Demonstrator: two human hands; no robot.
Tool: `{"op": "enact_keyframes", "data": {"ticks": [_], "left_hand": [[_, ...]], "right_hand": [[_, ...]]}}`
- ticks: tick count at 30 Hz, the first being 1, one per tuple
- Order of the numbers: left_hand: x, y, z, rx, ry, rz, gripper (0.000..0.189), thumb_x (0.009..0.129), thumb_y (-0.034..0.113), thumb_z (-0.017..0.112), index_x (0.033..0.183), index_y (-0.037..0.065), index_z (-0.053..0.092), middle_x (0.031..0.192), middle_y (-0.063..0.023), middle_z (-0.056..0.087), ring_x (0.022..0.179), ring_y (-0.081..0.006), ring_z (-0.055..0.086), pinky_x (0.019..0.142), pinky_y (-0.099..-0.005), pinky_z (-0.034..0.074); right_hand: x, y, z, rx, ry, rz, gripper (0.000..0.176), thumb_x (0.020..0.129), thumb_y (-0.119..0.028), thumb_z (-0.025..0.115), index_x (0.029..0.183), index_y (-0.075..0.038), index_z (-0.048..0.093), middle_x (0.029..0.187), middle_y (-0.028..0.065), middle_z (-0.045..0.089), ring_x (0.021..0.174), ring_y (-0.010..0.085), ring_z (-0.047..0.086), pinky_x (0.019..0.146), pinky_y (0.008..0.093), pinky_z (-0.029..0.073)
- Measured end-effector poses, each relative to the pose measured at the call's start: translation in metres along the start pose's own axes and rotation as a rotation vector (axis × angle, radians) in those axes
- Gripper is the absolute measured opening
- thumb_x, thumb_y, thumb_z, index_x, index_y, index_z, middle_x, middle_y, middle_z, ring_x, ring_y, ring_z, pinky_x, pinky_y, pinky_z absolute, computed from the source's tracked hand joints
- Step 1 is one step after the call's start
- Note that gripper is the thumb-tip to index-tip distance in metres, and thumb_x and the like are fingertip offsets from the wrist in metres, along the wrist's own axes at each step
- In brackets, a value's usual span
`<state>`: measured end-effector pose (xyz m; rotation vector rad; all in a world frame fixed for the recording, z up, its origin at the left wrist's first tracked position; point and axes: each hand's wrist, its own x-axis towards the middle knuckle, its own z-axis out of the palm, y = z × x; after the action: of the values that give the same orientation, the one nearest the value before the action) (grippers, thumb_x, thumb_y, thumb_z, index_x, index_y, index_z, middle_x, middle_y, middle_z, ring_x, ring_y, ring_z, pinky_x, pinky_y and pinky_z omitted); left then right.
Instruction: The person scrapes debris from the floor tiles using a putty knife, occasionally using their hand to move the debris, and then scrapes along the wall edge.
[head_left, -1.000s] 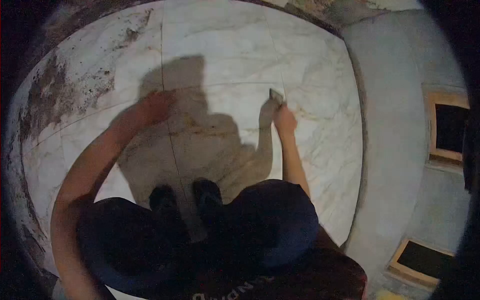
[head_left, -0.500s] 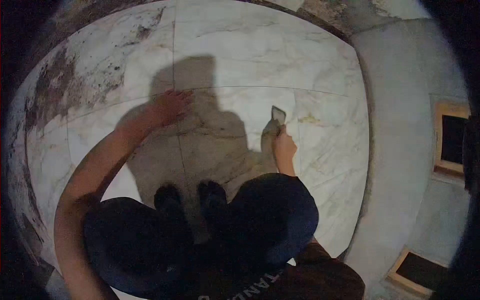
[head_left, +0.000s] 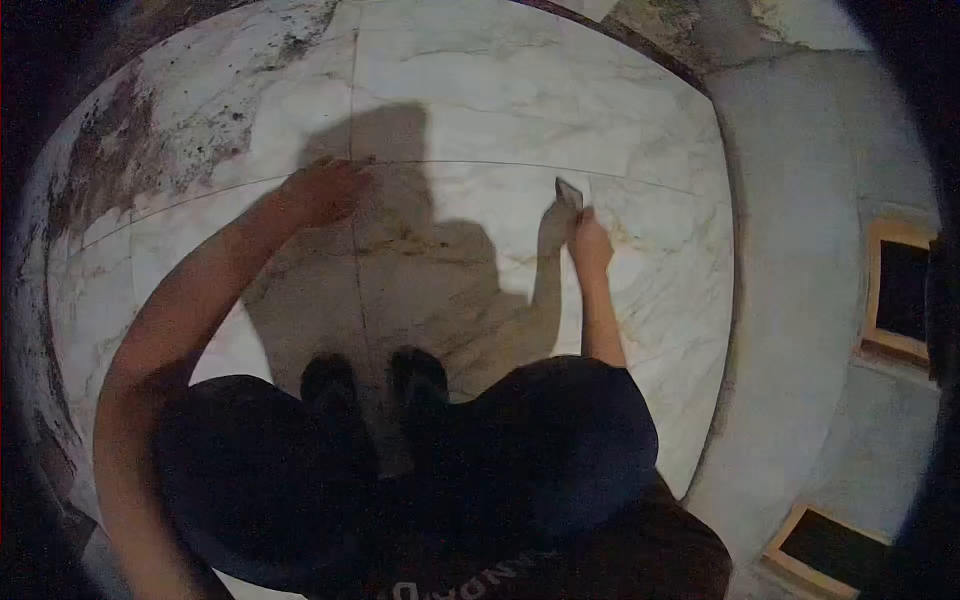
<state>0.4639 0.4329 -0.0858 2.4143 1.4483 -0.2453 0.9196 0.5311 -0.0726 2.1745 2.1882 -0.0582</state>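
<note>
In shadow on the marble-patterned tile floor point(head_left: 500, 110), my left hand point(head_left: 330, 188) reaches forward with its fingers stretched out near a crossing of tile joints. It holds nothing. To the right, my right hand point(head_left: 592, 242) is closed round a small scraper point(head_left: 569, 192) with a flat, pale, metal-looking blade. The blade points forward and looks tilted, just short of the long joint running across the floor. My fingers hide the handle.
Dark dirt patches point(head_left: 110, 150) cover the tiles at the far left. A grey wall point(head_left: 790, 250) rises along the right side, with wood-framed dark openings point(head_left: 870, 295) in it. My dark shoes point(head_left: 418, 378) stand between my knees, and my shadow falls ahead of them.
My right hand has moved forward and slightly right with the scraper, whose blade has turned more edge-on. My left hand has shifted a little forward and left in view.
</note>
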Motion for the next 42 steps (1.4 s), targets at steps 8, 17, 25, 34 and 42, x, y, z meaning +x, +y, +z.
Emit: {"op": "enact_keyframes", "data": {"ticks": [8, 17, 25, 34, 42], "left_hand": [[-0.007, 0.01, -0.041, -0.096, -0.077, -0.118, 0.062, 0.092, 0.029, 0.062, 0.146, 0.007, 0.041, 0.161, -0.012, 0.025, 0.134, -0.0332, 0.047, 0.108, -0.0487, 0.042], [-0.022, -0.006, -0.014, 0.066, 0.039, 0.026, 0.046, 0.099, 0.026, 0.05, 0.143, 0.01, 0.046, 0.149, -0.0156, 0.044, 0.118, -0.0346, 0.058, 0.103, -0.0473, 0.045], [-0.029, -0.004, 0.0, 0.094, -0.025, -0.038, 0.051, 0.095, 0.027, 0.06, 0.14, 0.007, 0.048, 0.158, -0.0093, 0.031, 0.131, -0.0289, 0.049, 0.109, -0.0451, 0.04], [-0.018, -0.005, -0.027, -0.042, 0.091, -0.027, 0.062, 0.091, 0.025, 0.061, 0.148, 0.01, 0.04, 0.158, -0.0132, 0.031, 0.132, -0.0332, 0.048, 0.113, -0.0534, 0.033], [-0.009, -0.005, -0.031, 0.071, -0.111, -0.073, 0.06, 0.093, 0.024, 0.06, 0.148, 0.013, 0.04, 0.158, -0.0141, 0.032, 0.133, -0.032, 0.047, 0.113, -0.0532, 0.033]], "right_hand": [[-0.151, -0.05, -0.015, -0.02, -0.3, 0.032, 0.045, 0.098, -0.037, 0.048, 0.135, -0.011, 0.051, 0.087, 0.025, 0.069, 0.082, 0.0449, 0.067, 0.069, 0.0554, 0.051], [-0.079, -0.068, -0.007, 0.133, -0.023, -0.077, 0.04, 0.099, -0.03, 0.046, 0.131, -0.005, 0.05, 0.081, 0.0237, 0.069, 0.074, 0.0447, 0.066, 0.063, 0.0568, 0.049], [-0.037, -0.06, 0.026, 0.041, 0.056, -0.053, 0.033, 0.1, -0.029, 0.043, 0.126, -0.011, 0.053, 0.075, 0.021, 0.068, 0.073, 0.043, 0.068, 0.062, 0.0556, 0.05], [-0.135, -0.077, -0.011, 0.04, -0.172, 0.044, 0.036, 0.096, -0.039, 0.05, 0.12, -0.011, 0.054, 0.08, 0.022, 0.068, 0.077, 0.044, 0.067, 0.065, 0.0566, 0.051], [-0.112, -0.066, 0.014, -0.001, -0.038, -0.15, 0.038, 0.097, -0.029, 0.054, 0.13, -0.01, 0.054, 0.075, 0.0179, 0.068, 0.067, 0.0396, 0.066, 0.057, 0.0508, 0.049]]}}
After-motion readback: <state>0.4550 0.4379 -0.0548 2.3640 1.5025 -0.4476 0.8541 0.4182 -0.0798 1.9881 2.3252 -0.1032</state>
